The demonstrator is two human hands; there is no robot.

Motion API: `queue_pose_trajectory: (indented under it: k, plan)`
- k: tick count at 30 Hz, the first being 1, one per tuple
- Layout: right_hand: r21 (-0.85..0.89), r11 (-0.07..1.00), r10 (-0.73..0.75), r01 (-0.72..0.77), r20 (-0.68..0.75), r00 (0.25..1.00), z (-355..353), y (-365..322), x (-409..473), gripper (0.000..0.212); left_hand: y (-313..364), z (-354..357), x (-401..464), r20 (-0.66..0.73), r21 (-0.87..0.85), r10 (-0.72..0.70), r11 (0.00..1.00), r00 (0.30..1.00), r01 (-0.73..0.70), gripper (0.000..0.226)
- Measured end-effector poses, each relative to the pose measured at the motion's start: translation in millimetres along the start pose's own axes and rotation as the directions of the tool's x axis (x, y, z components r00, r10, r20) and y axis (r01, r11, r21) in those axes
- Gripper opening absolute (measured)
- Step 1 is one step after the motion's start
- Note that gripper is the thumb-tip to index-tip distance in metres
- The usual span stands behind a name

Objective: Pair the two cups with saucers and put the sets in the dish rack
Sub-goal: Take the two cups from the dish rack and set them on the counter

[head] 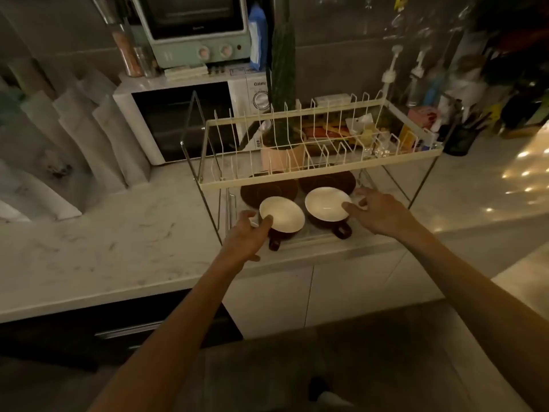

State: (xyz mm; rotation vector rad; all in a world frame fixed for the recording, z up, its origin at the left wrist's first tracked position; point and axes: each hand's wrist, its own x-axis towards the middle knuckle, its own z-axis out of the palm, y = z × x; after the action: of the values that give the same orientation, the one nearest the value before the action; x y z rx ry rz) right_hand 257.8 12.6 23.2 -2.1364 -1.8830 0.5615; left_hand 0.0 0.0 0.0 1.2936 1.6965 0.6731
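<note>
Two brown cups with white insides stand on the lower level of a cream wire dish rack (320,176). My left hand (248,233) grips the rim of the left cup (283,214), whose handle points toward me. My right hand (375,211) holds the right edge of the right cup (325,203), thumb on its rim. Behind the cups lie two dark brown saucers, the left saucer (258,191) and the right saucer (326,179), partly hidden under the rack's upper tier.
A white microwave (178,120) with a green toaster oven (196,28) on top stands at the back left. A pink plant pot (282,156) sits behind the rack. Bottles and clutter fill the back right. The marble counter (118,239) stretches left.
</note>
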Motion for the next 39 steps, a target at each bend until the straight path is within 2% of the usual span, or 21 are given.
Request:
queue_pose_trajectory:
  k: [4, 7, 15, 22, 28, 33, 39]
  plan:
    - [0.248, 0.964, 0.081, -0.096, 0.071, 0.994, 3.1, -0.6, 7.5, 0.054, 2.4, 8.1, 4.4, 0.013, -0.184, -0.085, 0.979, 0.996, 0.086, 0.055]
    - [0.398, 0.899, 0.131, -0.182, 0.152, 0.98, 7.4, 1.1, 14.2, 0.048, 1.1, 14.6, 10.8, 0.038, -0.243, -0.099, 0.964, 0.994, 0.105, 0.053]
    - [0.593, 0.729, 0.182, -0.342, 0.313, 0.932, 17.8, 4.7, 29.1, 0.046, -2.5, 19.6, 21.1, 0.037, -0.333, -0.148, 0.931, 0.988, 0.152, 0.051]
    - [0.663, 0.667, 0.165, -0.341, 0.315, 0.935, 26.9, 7.9, 34.5, 0.048, -4.9, 18.4, 16.5, 0.022, -0.407, -0.163, 0.9, 0.986, 0.158, 0.051]
    - [0.646, 0.699, 0.178, -0.306, 0.258, 0.95, 22.7, 6.4, 25.2, 0.045, -8.1, 12.9, 5.7, -0.023, -0.444, -0.143, 0.888, 0.989, 0.118, 0.051]
    - [0.645, 0.71, 0.143, -0.283, 0.261, 0.955, 18.2, 2.1, 15.4, 0.047, -7.2, 2.0, -7.0, -0.04, -0.441, -0.084, 0.896, 0.996, 0.058, 0.05]
    - [0.619, 0.748, 0.066, -0.24, 0.29, 0.955, 18.3, -19.0, 0.9, 0.046, -19.3, -18.6, -29.6, -0.026, -0.433, -0.092, 0.898, 0.995, 0.071, 0.05]
